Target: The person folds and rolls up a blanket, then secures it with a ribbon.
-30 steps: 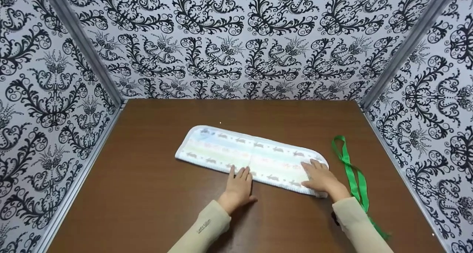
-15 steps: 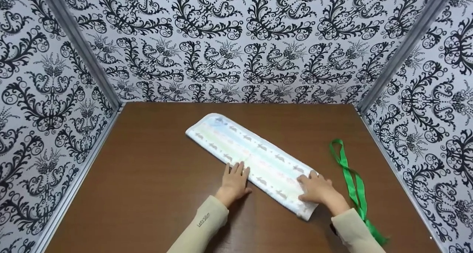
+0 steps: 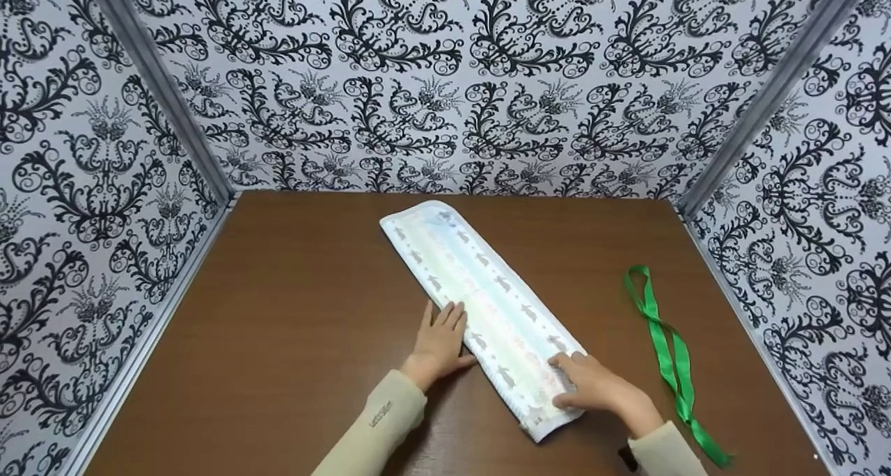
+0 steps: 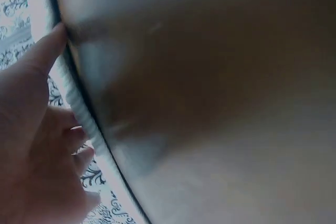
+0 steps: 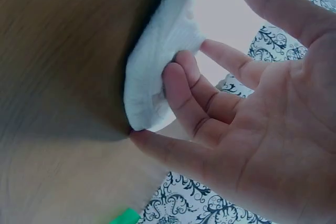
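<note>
A long folded cloth (image 3: 480, 288) with pale stripes, grey rabbit prints and a white edge lies on the brown table, slanting from the back toward the front right. My left hand (image 3: 438, 340) rests at its left long edge, fingertips on the edge and thumb spread to the side. In the left wrist view, the thumb (image 4: 50, 48) touches the white border. My right hand (image 3: 598, 385) lies over the near right end, fingers spread on the cloth. From the right wrist, the fingers (image 5: 181, 93) meet the cloth's end, two of them bent against it.
A green ribbon (image 3: 682, 371), looped at its far end, lies on the table (image 3: 278, 323) to the right of the right hand. Walls with black scroll patterns (image 3: 418, 114) stand behind and on both sides, joined by grey corner posts.
The folded cloth has turned clockwise, its far end moving back and right, its near end forward toward me and left. My right hand has moved down with it; the left hand stays nearly in place.
</note>
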Available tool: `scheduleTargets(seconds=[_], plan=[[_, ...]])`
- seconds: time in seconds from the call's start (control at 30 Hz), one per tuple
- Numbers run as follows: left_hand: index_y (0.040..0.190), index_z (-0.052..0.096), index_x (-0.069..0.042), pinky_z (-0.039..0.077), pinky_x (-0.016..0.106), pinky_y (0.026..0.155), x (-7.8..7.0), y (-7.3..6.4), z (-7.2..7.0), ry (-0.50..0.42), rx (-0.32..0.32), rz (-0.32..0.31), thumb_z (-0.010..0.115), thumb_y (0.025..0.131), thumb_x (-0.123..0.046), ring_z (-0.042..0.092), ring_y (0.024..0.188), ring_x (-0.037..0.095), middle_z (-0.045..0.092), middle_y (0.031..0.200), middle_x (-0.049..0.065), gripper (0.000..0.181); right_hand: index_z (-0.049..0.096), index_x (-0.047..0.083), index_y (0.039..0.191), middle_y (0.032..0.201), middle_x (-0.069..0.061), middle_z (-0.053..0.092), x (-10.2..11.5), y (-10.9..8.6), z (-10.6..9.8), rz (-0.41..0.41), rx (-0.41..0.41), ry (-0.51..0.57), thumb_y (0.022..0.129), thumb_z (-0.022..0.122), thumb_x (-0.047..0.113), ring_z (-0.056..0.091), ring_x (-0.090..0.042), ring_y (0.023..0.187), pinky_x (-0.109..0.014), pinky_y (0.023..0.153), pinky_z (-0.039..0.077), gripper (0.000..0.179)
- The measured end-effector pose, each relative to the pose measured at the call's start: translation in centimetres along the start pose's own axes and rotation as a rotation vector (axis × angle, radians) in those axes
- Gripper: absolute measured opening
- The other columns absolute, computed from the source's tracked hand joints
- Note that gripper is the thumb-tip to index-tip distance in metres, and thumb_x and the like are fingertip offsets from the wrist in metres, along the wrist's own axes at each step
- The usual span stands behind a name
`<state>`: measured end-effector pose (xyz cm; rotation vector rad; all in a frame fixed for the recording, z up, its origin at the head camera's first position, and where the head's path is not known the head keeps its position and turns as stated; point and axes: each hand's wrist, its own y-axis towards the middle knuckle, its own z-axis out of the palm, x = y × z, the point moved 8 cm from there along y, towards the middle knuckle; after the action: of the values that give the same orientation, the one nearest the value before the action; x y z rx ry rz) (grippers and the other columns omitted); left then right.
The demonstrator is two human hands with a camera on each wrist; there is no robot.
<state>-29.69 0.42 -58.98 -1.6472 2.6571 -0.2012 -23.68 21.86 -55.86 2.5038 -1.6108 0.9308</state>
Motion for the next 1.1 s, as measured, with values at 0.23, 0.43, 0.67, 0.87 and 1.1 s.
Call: scheduleTargets(seconds=[0.23,0.43,0.67,0.87,1.1], plan=[[0.145,0.049,-0.025,0.04,0.043,0.115,-6.3,-2.8,-0.8,0.033,-0.159,0.382,0.068,0.09,-0.046,0.047,0.141,0.017,0.047,0.154,-0.003,0.062,0.054,-0.009,0.13,0.096,-0.011,0.058,0.7,-0.5,-0.1,-0.134,0.05,0.009,0.087,0.075,0.027,0.048,-0.014,0.083,-0.034,0.073,0.044,0.06],[0.135,0.057,-0.031,0.049,0.043,0.107,-9.3,-4.1,-1.9,0.033,-0.277,0.539,0.071,0.088,-0.038,0.058,0.128,0.008,0.058,0.142,-0.012,0.05,0.057,-0.009,0.127,0.096,-0.012,0.062,0.7,-0.6,-0.7,-0.204,0.063,0.084,0.091,0.071,0.029,0.053,-0.012,0.081,-0.03,0.071,0.046,0.054],[0.123,0.068,-0.032,0.049,0.031,0.106,-9.4,-4.7,-3.4,-0.035,-0.368,0.571,0.067,0.093,-0.027,0.063,0.117,-0.001,0.067,0.129,-0.017,0.03,0.063,-0.001,0.114,0.103,-0.015,0.065,0.2,-1.0,-2.3,-0.281,0.009,0.172,0.097,0.064,0.027,0.062,-0.017,0.093,-0.032,0.079,0.053,0.033],[0.13,0.065,-0.021,0.045,0.03,0.111,-7.6,-4.1,-5.4,-0.336,-0.324,0.445,0.059,0.095,-0.011,0.063,0.121,0.005,0.066,0.132,-0.01,0.037,0.063,0.001,0.117,0.112,-0.018,0.066,-0.3,-1.7,-3.7,-0.315,-0.036,0.309,0.1,0.06,0.019,0.06,-0.001,0.1,-0.027,0.086,0.053,0.026],[0.137,0.06,-0.022,0.046,0.031,0.109,-5.1,-3.8,-7.2,-0.694,-0.307,0.275,0.047,0.103,-0.013,0.062,0.124,0.012,0.066,0.134,-0.005,0.037,0.058,0.0,0.129,0.13,-0.013,0.063,-0.6,-1.9,-4.3,-0.365,0.003,0.54,0.099,0.057,0.006,0.06,-0.003,0.115,-0.02,0.093,0.05,0.031]])
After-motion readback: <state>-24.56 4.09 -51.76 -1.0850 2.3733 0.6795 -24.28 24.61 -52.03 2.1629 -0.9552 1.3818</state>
